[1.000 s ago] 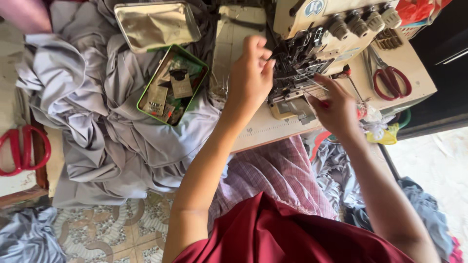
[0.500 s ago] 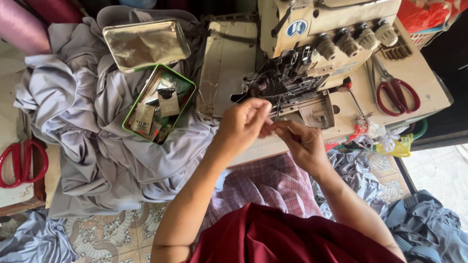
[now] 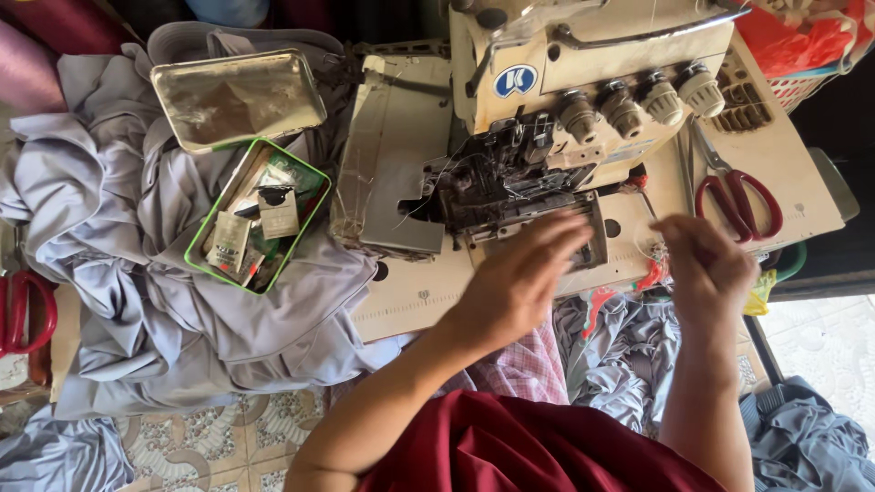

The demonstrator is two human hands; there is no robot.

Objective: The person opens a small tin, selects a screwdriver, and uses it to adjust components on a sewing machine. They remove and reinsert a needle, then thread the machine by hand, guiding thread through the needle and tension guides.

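Scissors (image 3: 20,312) with red handles lie at the far left edge, partly cut off by the frame. Grey cloth (image 3: 146,301) is heaped beside them, spilling over the left end of the worktop (image 3: 410,305) and down toward the tiled floor (image 3: 219,446). On top of the heap sits a green tin (image 3: 258,216), open and filled with small packets and cards; its metal lid (image 3: 239,97) lies just above it, inner side up.

To the right stands a cream serger (image 3: 565,100), its flat bed on the left and four tension knobs along the front. Dark, lint-covered needle works sit below the knobs.

The left hand (image 3: 521,276) hovers just in front of those works, palm down, fingers (image 3: 563,239) spread and slightly blurred; it is open and grips nothing that I can make out. The right hand (image 3: 704,264) is near the serger's right front corner, over the worktop edge, fingers curled loosely inward. Blur hides whether it pinches a thread, so its grip cannot be told. The two hands are apart, with the worktop showing between them.

Beyond the right hand a second pair of red scissors (image 3: 740,202) lies on the worktop beside the serger. More grey cloth (image 3: 629,355) hangs below the worktop, above the person's dark red garment (image 3: 529,456).
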